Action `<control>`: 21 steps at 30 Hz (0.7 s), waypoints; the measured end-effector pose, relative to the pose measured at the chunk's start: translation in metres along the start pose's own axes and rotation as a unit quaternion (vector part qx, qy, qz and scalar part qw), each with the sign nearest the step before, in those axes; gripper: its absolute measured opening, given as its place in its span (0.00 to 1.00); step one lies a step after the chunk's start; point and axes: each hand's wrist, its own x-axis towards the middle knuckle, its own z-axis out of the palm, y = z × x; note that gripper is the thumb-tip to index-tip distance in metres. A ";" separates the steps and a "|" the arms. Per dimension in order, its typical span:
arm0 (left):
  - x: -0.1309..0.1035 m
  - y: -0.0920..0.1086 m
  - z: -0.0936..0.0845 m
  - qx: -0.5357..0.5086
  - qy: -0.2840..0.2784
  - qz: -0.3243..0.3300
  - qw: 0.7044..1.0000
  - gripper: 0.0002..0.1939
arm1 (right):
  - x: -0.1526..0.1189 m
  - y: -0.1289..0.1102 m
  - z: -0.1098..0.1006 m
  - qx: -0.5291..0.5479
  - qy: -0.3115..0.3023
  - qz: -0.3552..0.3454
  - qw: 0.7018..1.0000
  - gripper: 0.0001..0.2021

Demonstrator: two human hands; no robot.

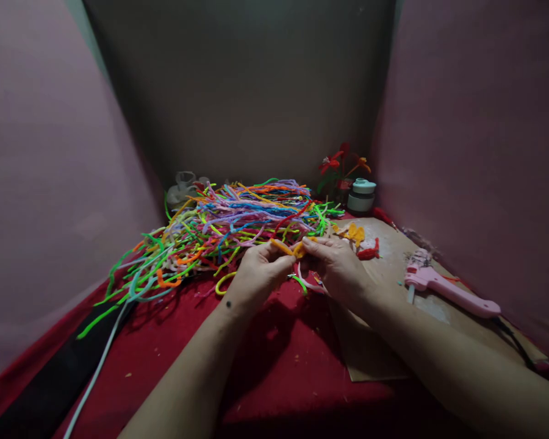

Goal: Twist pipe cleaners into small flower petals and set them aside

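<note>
- Both forearms reach forward and converge; left hand (260,268) and right hand (338,265) nearly meet, thumbs turned inward.
- Hands: fingertips of each pinched on a bent, fuzzy orange pipe cleaner (281,246), held above the desk, just before the heap.
- Heap of pipe cleaners (256,213): multicoloured, fuzzy, tangled.
- Desk: red cloth (165,372); flat brown board (370,360) at right.
- Glue gun (443,286): pink, smooth, lying on board.

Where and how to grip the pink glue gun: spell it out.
Take the pink glue gun by mid-handle, probably best from the right and above: it lies on the cardboard, its slim handle pointing right, away from the bulkier head, with the cord trailing off the handle's end.
</note>
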 end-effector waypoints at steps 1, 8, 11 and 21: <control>0.000 0.003 -0.001 -0.002 -0.009 -0.015 1.000 0.08 | 0.000 0.000 0.000 -0.015 -0.002 -0.007 1.000 0.14; -0.003 0.009 0.002 -0.022 -0.006 -0.039 0.999 0.13 | -0.004 -0.003 0.001 -0.113 0.010 -0.042 0.993 0.16; -0.003 0.008 0.003 -0.040 -0.003 -0.039 0.998 0.12 | -0.006 -0.006 0.003 -0.175 0.042 -0.090 0.979 0.13; 0.000 -0.003 -0.002 -0.127 -0.068 -0.022 0.989 0.11 | -0.008 -0.008 0.005 -0.131 0.038 -0.093 0.986 0.11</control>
